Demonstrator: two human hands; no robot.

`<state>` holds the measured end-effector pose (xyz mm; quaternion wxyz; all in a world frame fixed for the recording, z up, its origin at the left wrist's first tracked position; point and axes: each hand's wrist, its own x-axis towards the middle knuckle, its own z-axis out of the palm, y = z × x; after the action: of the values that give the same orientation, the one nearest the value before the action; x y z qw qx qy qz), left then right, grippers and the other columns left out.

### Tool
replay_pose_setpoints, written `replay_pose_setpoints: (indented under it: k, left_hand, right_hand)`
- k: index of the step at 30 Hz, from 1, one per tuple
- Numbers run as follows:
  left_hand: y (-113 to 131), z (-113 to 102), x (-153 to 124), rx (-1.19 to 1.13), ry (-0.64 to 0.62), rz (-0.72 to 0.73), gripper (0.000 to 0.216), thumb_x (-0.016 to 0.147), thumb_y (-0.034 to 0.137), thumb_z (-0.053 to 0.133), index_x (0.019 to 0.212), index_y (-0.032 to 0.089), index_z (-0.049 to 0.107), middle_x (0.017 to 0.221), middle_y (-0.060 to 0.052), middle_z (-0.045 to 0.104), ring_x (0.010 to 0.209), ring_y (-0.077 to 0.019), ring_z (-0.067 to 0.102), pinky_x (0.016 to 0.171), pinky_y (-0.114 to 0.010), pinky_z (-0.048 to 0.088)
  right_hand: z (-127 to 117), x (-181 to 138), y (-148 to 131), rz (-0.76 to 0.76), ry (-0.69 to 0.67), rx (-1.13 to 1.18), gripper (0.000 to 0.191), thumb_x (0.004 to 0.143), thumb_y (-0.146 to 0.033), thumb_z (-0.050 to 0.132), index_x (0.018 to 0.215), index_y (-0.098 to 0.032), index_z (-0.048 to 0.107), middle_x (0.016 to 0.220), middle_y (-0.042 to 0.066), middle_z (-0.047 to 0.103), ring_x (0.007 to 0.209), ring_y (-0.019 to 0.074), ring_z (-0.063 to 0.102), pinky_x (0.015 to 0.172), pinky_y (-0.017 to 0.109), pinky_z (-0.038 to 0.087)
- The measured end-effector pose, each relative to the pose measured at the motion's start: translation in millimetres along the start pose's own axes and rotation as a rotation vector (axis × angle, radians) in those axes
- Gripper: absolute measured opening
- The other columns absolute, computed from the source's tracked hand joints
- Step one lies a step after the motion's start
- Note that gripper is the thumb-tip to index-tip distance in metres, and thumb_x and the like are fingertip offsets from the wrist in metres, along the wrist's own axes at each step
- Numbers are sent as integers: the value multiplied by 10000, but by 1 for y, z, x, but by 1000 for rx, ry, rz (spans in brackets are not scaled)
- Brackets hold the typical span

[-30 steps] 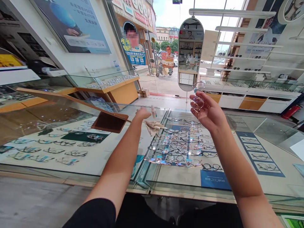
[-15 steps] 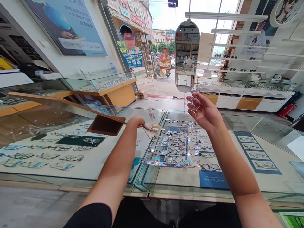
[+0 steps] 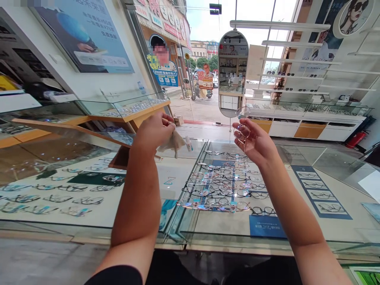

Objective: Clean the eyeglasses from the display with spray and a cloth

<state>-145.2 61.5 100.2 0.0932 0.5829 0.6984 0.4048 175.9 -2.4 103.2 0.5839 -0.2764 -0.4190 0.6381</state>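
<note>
My left hand (image 3: 154,130) is raised above the glass counter, fingers pinched on a beige cleaning cloth (image 3: 173,141) that hangs below it. My right hand (image 3: 257,142) is held up palm toward me, fingers curled round a pair of thin-framed glasses (image 3: 242,127) with clear lenses. A small white spray bottle (image 3: 189,143) stands on the counter just right of the cloth. Under the glass, between my arms, lie several rows of spectacles (image 3: 222,186).
The glass display counter (image 3: 314,166) spreads in front of me. A brown tilted mirror stand (image 3: 118,158) sits behind my left arm. More spectacles (image 3: 59,190) lie in the left case. An oval mirror (image 3: 233,71) stands beyond, with wall shelves (image 3: 297,59) at the right.
My left hand has gone from the bottle to the cloth, picked it up off the counter and lifted it toward me. My right hand kept the glasses almost still.
</note>
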Motion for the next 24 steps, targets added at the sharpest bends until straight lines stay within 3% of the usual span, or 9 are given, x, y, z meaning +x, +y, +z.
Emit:
replay_pose_setpoints:
  k: [3,6,12,15,19,24]
  left_hand:
    - [31,-2,-22,-337,-13,59,181,844,157,644,1009,211,593,885,-37,621,829,-215,668,739,-365,630]
    - [52,7,-39,-545,-27,123,182,844,99,602,986,207,567,863,-15,580,796,-164,636,614,-243,572]
    - [77,31,-63,-762,-191,183,192,844,93,615,970,216,537,826,17,569,723,-108,598,561,-163,475]
    - [87,41,-75,-827,-269,226,198,842,113,629,975,220,529,847,20,606,726,-96,614,614,-174,497]
    - [94,52,-87,-925,-261,281,233,809,144,691,965,215,533,879,16,647,771,-92,650,694,-188,535]
    - [96,59,-94,-993,-198,341,287,761,240,770,940,220,547,888,13,659,712,-106,663,599,-202,552]
  right_hand:
    - [2,0,2,14,11,3,149,803,-426,786,840,-293,729,1026,20,803,911,195,670,780,350,530]
    - [3,0,3,19,12,27,132,793,-401,797,812,-287,733,980,12,805,862,180,656,760,335,523]
    - [6,-1,5,29,7,52,125,786,-382,812,781,-282,737,929,5,803,805,167,635,716,314,507]
    - [8,-1,7,42,4,70,105,807,-358,793,782,-273,736,896,-4,795,783,150,622,721,298,499]
    - [11,-2,9,29,-12,71,105,827,-348,776,788,-264,726,873,-1,774,796,152,621,775,303,504]
    - [11,-1,15,-16,-11,70,142,787,-380,802,795,-258,730,863,-3,767,801,152,607,750,298,474]
